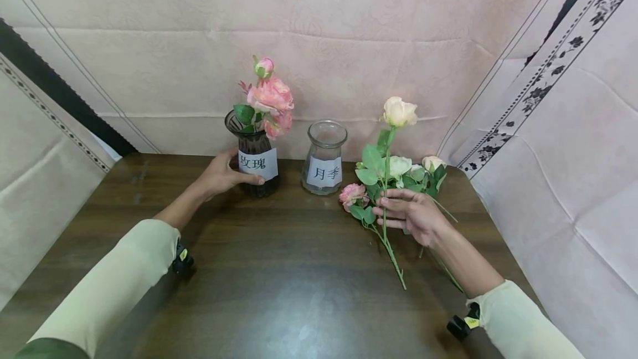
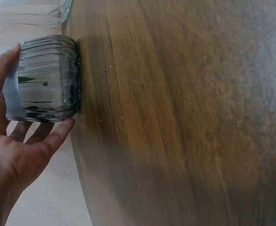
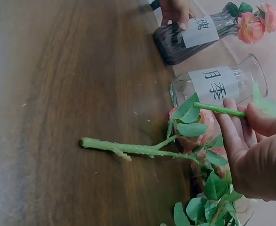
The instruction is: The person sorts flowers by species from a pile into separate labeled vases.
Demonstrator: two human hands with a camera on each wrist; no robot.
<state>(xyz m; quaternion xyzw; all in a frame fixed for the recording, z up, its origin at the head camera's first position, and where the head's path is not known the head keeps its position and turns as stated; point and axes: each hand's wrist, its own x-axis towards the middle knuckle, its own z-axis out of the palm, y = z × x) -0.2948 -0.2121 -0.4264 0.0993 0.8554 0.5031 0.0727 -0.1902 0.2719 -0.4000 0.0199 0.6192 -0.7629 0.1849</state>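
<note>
My left hand [image 1: 221,176] grips a dark ribbed glass vase [image 1: 253,143] low on its body, thumb over the edge of its white label. Pink flowers [image 1: 271,96] with green leaves stand in that vase. Beside it, to the right, stands a clear glass vase [image 1: 325,153], also labelled. With thumb and fingers, my right hand [image 1: 416,215] pinches the stem of a cream rose [image 1: 399,111], held upright above the other flowers. The lower stem [image 3: 220,109] shows at the thumb in the right wrist view. Under this hand lies a pink flower [image 1: 353,195].
White and cream flowers [image 1: 399,166] with leafy stems lie at the right rear of the brown wooden table [image 1: 249,270]. A pale patterned cloth [image 1: 349,76] hangs behind the vases, and more cloth covers both sides.
</note>
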